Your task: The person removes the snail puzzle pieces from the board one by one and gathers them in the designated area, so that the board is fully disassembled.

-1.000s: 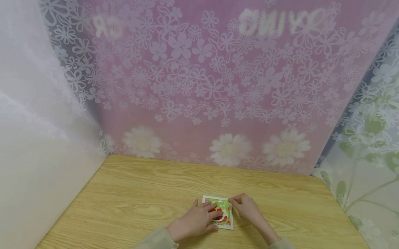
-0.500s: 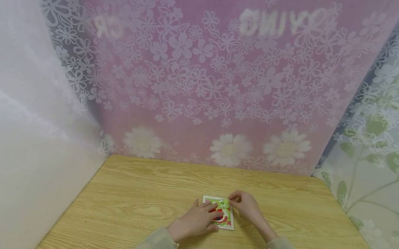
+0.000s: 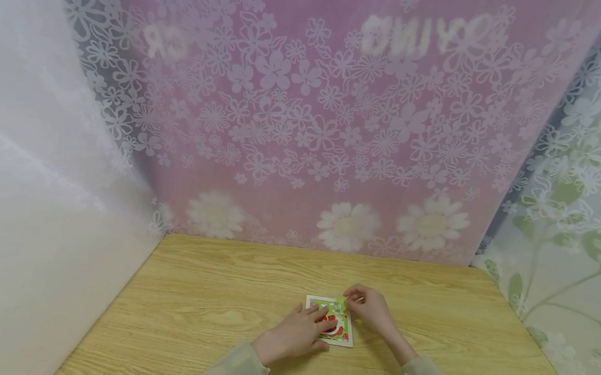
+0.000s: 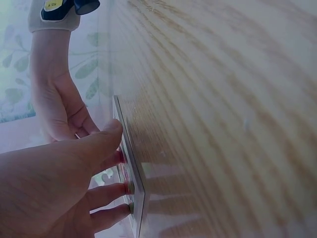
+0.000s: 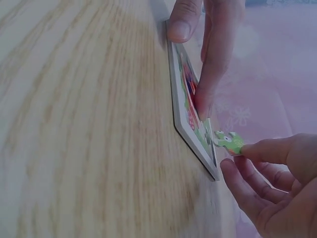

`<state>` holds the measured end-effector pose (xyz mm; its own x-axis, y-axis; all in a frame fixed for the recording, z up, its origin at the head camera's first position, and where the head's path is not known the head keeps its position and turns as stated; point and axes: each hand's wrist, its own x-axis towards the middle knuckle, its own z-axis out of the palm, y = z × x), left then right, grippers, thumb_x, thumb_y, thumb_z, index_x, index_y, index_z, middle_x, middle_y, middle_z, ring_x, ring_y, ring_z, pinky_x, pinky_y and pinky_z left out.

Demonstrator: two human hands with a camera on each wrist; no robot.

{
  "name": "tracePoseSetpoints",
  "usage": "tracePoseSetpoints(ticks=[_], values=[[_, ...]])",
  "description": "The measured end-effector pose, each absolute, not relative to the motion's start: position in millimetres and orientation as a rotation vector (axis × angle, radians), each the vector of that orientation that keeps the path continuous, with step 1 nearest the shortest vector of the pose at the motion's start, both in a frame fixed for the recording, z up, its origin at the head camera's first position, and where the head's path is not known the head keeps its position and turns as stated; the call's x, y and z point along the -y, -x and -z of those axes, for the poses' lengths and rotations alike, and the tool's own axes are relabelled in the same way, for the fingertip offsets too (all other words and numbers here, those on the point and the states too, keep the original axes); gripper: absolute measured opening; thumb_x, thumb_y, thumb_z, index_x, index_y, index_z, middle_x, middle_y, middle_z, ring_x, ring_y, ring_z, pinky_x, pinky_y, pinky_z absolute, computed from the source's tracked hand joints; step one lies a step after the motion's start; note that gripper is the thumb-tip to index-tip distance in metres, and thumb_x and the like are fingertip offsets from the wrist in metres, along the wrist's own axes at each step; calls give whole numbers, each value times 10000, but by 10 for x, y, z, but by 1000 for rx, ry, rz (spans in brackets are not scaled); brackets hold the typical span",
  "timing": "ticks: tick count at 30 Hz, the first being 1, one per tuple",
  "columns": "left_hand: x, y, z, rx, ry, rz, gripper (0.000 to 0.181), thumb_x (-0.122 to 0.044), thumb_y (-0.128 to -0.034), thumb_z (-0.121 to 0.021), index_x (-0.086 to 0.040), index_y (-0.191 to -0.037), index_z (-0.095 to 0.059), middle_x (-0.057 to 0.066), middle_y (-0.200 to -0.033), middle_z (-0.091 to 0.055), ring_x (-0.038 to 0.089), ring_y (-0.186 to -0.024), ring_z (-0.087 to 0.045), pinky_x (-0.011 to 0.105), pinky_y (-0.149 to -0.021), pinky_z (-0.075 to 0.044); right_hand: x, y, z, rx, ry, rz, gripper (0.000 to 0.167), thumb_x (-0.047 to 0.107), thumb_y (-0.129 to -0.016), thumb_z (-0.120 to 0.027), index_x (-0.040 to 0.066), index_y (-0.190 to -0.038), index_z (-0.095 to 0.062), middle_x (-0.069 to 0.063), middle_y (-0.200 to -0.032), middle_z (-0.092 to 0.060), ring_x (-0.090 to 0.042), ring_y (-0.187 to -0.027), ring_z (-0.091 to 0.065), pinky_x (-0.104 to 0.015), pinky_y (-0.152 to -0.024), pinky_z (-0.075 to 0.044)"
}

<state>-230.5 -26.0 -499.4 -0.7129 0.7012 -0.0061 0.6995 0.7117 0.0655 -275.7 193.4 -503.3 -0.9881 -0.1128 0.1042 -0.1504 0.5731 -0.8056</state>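
Note:
A small jigsaw puzzle board [image 3: 347, 342] with a white frame and a green and red picture lies flat on the table. My left hand [image 3: 296, 330] rests across its left side, fingers spread and pressing on the picture. At the board's upper right corner my right hand [image 3: 371, 308] pinches a green puzzle piece [image 5: 229, 142] between thumb and finger. In the right wrist view that piece is tilted up out of the frame, showing a printed eye. Part of the picture is hidden beneath the left fingers.
The wood-grain table [image 3: 215, 284] stretches around the board. Behind it hangs a pink flowered curtain [image 3: 303, 126], with a pale sheet [image 3: 53, 199] on the left and a leafy curtain [image 3: 570, 238] on the right.
The puzzle piece in my right hand has come up out of the board's upper right corner. My right fingers have risen slightly with it; the left hand has stayed nearly still.

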Motion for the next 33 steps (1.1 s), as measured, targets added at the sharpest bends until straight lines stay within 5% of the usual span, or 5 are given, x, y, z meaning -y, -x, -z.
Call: tracePoseSetpoints(ticks=[16,33], values=[[261,2296,4982,-2881,-1207,-71,568,-537,-986,-559,-307,-1503,-505,36,-1568,-448,265,-1425,-447,519,-1091,-440,-2138,2740,4949,2615,-254,-1810,251,25,-958,-672,-111,-1169,-670,-218,-1026,-682,-340,-861,-720,-386,-759,-617],[256,2291,4991,-2886,-1194,-100,566,-537,-990,-545,-299,-1502,-507,45,-1564,-453,288,-1424,-448,557,-1104,-414,-2417,2736,4948,2612,-145,-1770,299,11,-955,-671,-124,-1221,-649,-212,-1053,-682,-223,-834,-704,-346,-761,-615]])
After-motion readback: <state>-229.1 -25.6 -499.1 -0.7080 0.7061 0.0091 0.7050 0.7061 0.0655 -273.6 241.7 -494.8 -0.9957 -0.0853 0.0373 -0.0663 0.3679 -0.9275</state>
